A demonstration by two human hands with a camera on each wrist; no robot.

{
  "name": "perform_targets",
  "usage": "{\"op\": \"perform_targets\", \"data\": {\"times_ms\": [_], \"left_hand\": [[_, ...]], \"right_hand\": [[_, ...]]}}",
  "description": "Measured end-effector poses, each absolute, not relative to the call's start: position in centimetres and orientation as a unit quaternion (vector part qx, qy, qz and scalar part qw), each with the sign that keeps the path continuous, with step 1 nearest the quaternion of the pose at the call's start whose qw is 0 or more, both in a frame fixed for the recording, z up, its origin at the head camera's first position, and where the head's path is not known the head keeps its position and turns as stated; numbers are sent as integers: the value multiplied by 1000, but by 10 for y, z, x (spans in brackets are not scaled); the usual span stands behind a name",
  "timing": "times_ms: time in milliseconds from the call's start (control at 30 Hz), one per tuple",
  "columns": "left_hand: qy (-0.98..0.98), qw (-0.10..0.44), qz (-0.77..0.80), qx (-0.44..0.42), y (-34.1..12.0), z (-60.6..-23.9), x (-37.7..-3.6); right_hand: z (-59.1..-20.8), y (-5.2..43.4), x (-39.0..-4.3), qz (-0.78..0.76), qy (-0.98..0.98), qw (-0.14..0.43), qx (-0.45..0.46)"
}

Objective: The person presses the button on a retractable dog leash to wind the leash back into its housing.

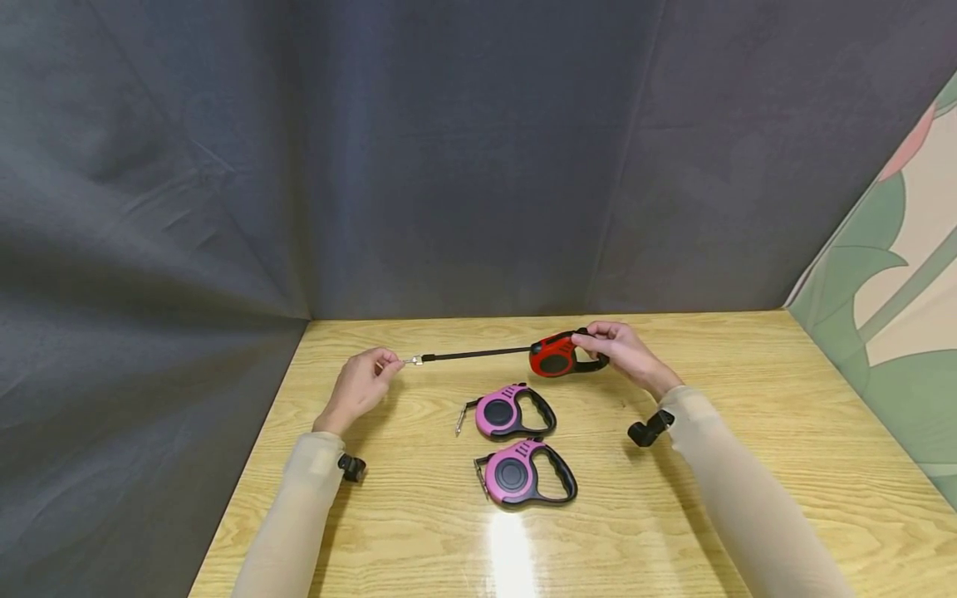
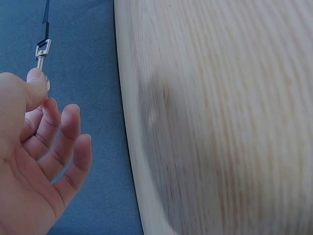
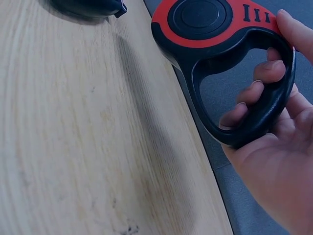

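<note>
Head view: at centre frame, the right hand (image 1: 624, 353) grasps the black handle of a red leash reel (image 1: 557, 355) held just above the wooden table (image 1: 748, 465). Its black cord (image 1: 478, 355) runs left to a metal clip (image 1: 414, 360), pinched by the left hand (image 1: 362, 386). Two pink leash reels (image 1: 512, 411) (image 1: 527, 473) lie below, nearer the lower centre.

Left wrist view: upper left, thumb and forefinger pinch the clip (image 2: 42, 54); the remaining fingers (image 2: 68, 132) are relaxed. The table surface is blurred.

Right wrist view: upper right, fingers (image 3: 254, 93) curl through the red reel's (image 3: 205, 24) handle loop. Three raised bars mark the casing; no legible writing, possibly for lack of sharpness.
</note>
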State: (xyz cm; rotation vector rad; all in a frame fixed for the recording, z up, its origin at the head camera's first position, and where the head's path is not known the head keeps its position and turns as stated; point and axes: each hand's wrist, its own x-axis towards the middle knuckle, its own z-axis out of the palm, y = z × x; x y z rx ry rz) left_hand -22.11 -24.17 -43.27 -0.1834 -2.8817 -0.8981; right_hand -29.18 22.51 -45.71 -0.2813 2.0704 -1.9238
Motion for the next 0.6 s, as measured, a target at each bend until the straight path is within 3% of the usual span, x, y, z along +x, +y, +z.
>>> {"op": "perform_targets", "data": {"times_ms": [600], "left_hand": [[-950,57,-302,-58,-235,-434,-223]], "right_hand": [[-457,222,-293,-659,729,154,-102]]}}
